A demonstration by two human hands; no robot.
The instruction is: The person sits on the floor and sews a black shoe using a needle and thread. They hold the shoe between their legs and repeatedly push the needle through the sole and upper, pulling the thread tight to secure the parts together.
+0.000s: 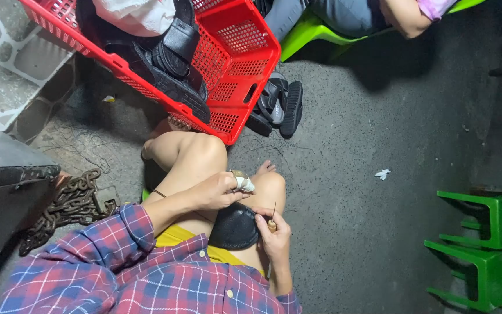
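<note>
A rounded black leather piece (235, 227) rests on my lap, against my bare knees. My left hand (219, 192), with white tape wrapped round its fingertips, grips the top edge of the piece. My right hand (275, 235) sits at the piece's right side and holds a small awl (272, 221) with a wooden handle, its thin needle pointing up. The two hands are close together, on either side of the leather piece. I wear a plaid shirt and yellow shorts.
A tilted red plastic basket (236, 55) holds black sandal parts and a white bag. A pair of black sandals (279, 104) lies beside it. A rusty chain (68, 203) lies left, green plastic chairs (489, 244) stand right. Another person sits on a green chair (309, 29) at the top.
</note>
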